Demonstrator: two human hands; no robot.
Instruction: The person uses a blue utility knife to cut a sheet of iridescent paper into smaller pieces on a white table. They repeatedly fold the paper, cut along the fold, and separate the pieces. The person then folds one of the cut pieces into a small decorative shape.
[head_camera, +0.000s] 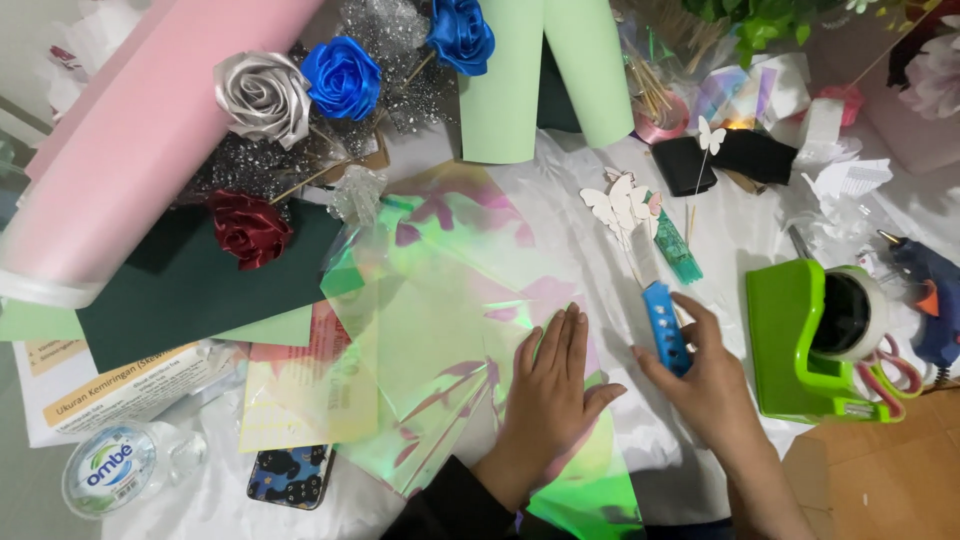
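My left hand (549, 390) lies flat, fingers together, pressing on sheets of iridescent cellophane (440, 330) spread over the white table cover. My right hand (705, 380) holds a blue utility knife (664, 326) upright just right of the sheets, its tip pointing away from me. The knife is beside the cellophane's right edge; whether the blade touches it I cannot tell.
A green tape dispenser (800, 340) stands right of my right hand, a blue glue gun (930, 290) beyond it. Satin roses (300, 90), a pink roll (140, 130), dark green paper (210, 280), light green paper (545, 70), paper butterflies (620, 205), a phone (290, 475) and a bottle (120, 465) surround the sheets.
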